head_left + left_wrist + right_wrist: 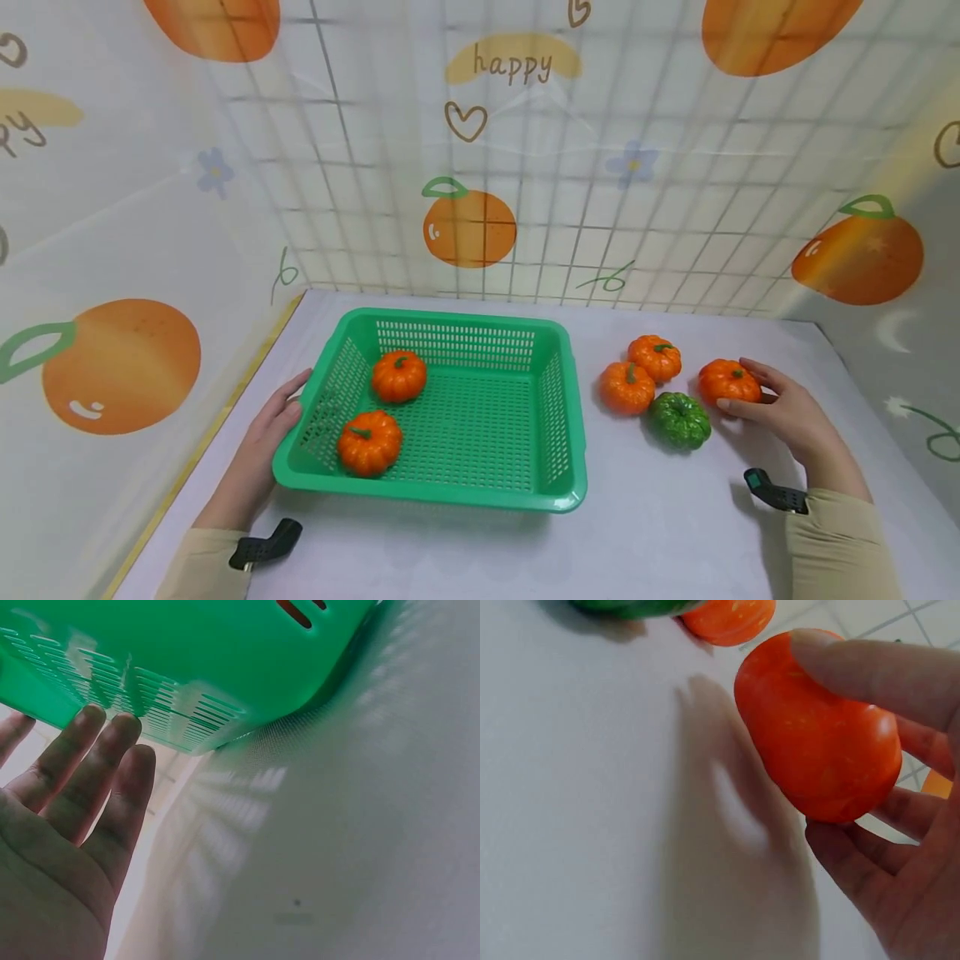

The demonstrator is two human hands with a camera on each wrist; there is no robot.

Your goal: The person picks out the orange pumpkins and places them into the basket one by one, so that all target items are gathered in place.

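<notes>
Right hand (793, 421) pinching red-orange mini pumpkin (724, 383)
Left hand (262, 442), fingers extended, beside green slotted basket (450, 497); grasping seems the current step, next needing a steady grip.

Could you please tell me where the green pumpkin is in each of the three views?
Head: the green pumpkin is right of centre, to the right of the basket.
Left wrist: not in this picture.
Right wrist: at the top left, cut off by the upper edge.
Landmark shared by head and right wrist: the orange pumpkin held by the right hand.
</notes>
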